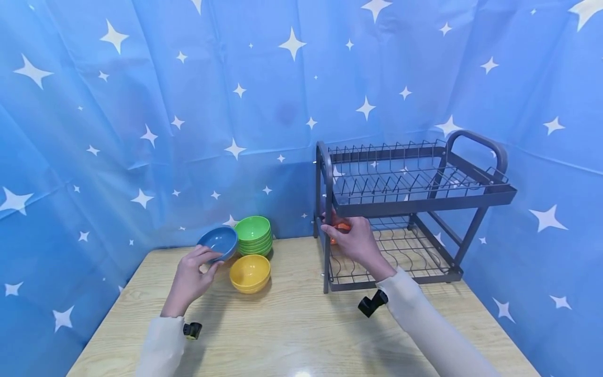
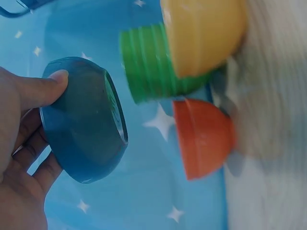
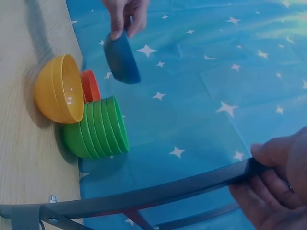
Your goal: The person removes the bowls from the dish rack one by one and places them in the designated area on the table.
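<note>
My left hand point(image 1: 190, 275) pinches a blue bowl point(image 1: 220, 241) by its rim, thumb on one side and fingers on the other. Tilted in the left wrist view, this bowl point(image 2: 84, 122) hangs beside a stack of green bowls point(image 2: 148, 62). An orange bowl point(image 2: 204, 139) stands on the table by the stack; the blue bowl hides it in the head view. Nearer me are nested yellow bowls point(image 1: 250, 272). My right hand point(image 1: 355, 238) grips the left upright of a dark dish rack point(image 1: 326, 251), its thumb and fingers on opposite sides of the bar point(image 3: 192, 187).
The two-tier rack has wire dividers point(image 1: 405, 180) on top and a wavy wire shelf point(image 1: 391, 251) below. Something orange point(image 1: 341, 226) shows behind my right hand. A blue star-patterned curtain point(image 1: 264, 104) surrounds the wooden table point(image 1: 282, 324) at the back and sides.
</note>
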`<move>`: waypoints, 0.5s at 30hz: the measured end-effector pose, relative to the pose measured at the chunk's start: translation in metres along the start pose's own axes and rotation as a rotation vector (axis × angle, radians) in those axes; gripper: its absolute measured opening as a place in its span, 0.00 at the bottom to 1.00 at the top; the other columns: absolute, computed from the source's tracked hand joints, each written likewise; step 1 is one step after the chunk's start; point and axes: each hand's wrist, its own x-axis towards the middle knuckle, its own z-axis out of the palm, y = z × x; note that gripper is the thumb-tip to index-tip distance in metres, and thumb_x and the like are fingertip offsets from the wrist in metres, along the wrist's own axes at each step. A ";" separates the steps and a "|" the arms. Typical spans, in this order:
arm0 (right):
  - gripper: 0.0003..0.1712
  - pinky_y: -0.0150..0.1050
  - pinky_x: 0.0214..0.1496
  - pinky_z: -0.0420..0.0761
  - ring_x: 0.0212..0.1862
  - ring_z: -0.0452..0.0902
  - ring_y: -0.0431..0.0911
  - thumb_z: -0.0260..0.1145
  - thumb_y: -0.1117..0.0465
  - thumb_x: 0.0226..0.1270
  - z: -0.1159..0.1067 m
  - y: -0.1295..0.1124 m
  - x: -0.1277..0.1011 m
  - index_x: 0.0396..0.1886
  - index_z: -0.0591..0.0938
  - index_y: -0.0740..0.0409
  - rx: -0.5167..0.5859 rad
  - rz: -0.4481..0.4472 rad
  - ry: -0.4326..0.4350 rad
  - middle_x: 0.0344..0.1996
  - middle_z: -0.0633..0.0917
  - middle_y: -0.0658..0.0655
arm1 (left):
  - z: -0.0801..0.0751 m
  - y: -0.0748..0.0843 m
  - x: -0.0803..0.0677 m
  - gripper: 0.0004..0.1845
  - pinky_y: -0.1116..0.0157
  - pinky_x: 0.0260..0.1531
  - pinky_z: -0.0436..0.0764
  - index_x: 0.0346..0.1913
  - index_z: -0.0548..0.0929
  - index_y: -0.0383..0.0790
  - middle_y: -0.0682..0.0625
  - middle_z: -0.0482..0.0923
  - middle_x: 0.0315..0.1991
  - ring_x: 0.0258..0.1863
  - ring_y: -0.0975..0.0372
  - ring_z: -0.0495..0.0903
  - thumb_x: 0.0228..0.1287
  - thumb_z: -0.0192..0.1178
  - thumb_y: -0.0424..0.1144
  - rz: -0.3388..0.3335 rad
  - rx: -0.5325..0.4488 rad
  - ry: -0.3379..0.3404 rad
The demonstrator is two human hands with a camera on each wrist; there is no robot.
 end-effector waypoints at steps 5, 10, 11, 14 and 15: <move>0.19 0.51 0.55 0.88 0.53 0.87 0.54 0.71 0.53 0.71 -0.002 0.002 0.000 0.58 0.86 0.51 0.001 0.010 -0.017 0.50 0.90 0.59 | -0.001 -0.014 -0.016 0.11 0.57 0.31 0.84 0.37 0.91 0.37 0.50 0.87 0.32 0.35 0.56 0.83 0.50 0.77 0.26 -0.071 0.046 -0.028; 0.19 0.49 0.53 0.88 0.52 0.88 0.54 0.71 0.54 0.70 -0.002 0.001 0.001 0.58 0.86 0.53 0.013 -0.003 -0.028 0.50 0.90 0.59 | -0.002 -0.023 -0.031 0.10 0.52 0.33 0.87 0.36 0.92 0.37 0.48 0.87 0.33 0.36 0.52 0.86 0.49 0.78 0.27 -0.115 0.088 -0.078; 0.19 0.49 0.53 0.88 0.52 0.88 0.54 0.71 0.54 0.70 -0.003 0.000 0.001 0.58 0.86 0.53 0.009 -0.005 -0.027 0.49 0.90 0.59 | -0.002 -0.024 -0.034 0.10 0.51 0.34 0.87 0.36 0.92 0.38 0.48 0.87 0.33 0.36 0.52 0.86 0.49 0.78 0.27 -0.126 0.096 -0.091; 0.18 0.49 0.53 0.89 0.51 0.88 0.53 0.71 0.54 0.70 -0.003 -0.001 0.001 0.56 0.86 0.52 -0.002 -0.003 -0.021 0.48 0.90 0.59 | -0.001 -0.026 -0.041 0.10 0.49 0.36 0.88 0.36 0.92 0.38 0.47 0.88 0.34 0.37 0.52 0.87 0.49 0.79 0.28 -0.160 0.109 -0.130; 0.18 0.49 0.53 0.89 0.51 0.88 0.53 0.71 0.54 0.70 -0.004 -0.001 0.000 0.56 0.86 0.52 -0.004 -0.001 -0.020 0.47 0.90 0.59 | -0.001 -0.026 -0.043 0.10 0.48 0.37 0.87 0.36 0.92 0.38 0.47 0.88 0.34 0.37 0.51 0.87 0.48 0.79 0.28 -0.171 0.111 -0.143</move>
